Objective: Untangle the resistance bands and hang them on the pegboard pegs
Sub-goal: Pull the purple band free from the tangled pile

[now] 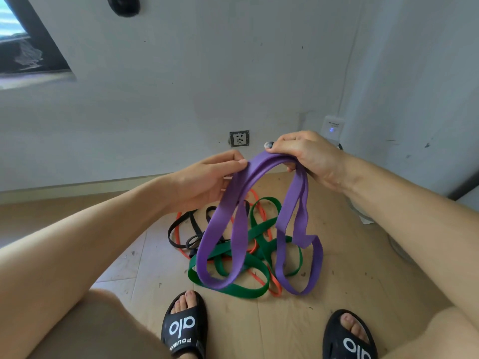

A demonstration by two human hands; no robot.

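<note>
A wide purple resistance band (238, 229) hangs in long loops from both hands above the floor. My left hand (207, 180) pinches its upper left part between thumb and fingers. My right hand (305, 154) grips the top of the band with the fingers curled round it. Beneath the loops, a green band (233, 288), an orange band (275, 287) and a thin black band (181, 229) lie tangled together on the floor. No pegboard shows in this view.
The tangle lies on brown cardboard sheets (337, 294) over the floor. My feet in black slides (185, 325) stand just in front of it. A wall socket (239, 138) and a small white device (331, 128) sit low on the grey wall behind.
</note>
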